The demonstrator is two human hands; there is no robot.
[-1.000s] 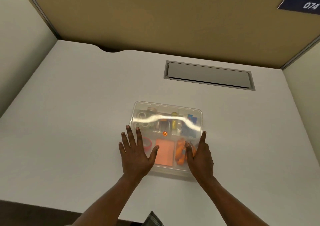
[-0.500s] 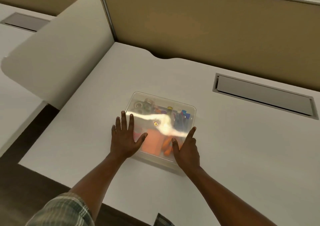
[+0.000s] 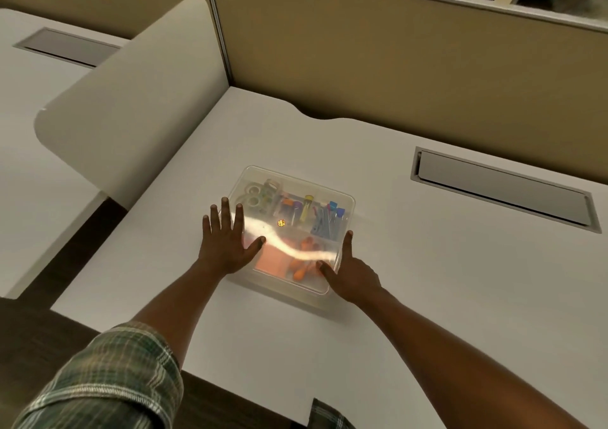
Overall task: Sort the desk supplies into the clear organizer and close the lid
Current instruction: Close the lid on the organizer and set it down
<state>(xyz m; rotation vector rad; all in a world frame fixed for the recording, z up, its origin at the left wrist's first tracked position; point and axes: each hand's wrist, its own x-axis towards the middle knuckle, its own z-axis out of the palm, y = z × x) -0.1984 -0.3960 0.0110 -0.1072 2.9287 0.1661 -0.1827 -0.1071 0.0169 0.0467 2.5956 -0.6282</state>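
The clear organizer (image 3: 347,203) sits on the white desk with its clear lid (image 3: 296,185) down over it. Through the lid I see tape rolls (image 3: 260,193), markers and clips (image 3: 324,218), an orange sticky pad (image 3: 271,261) and orange pieces (image 3: 304,269). My left hand (image 3: 227,242) lies flat, fingers spread, on the lid's near left part. My right hand (image 3: 348,272) rests at the near right corner, thumb on the lid and forefinger stretched along the right side.
The white desk (image 3: 427,280) has a grey cable hatch (image 3: 500,188) at the right rear. A tan partition (image 3: 394,60) stands behind. A rounded white divider (image 3: 131,99) rises on the left, with a neighbouring desk beyond it.
My head has turned left, so the organizer and hatch sit further right in view and the left divider shows. Both hands stay pressed on the lid in the same places.
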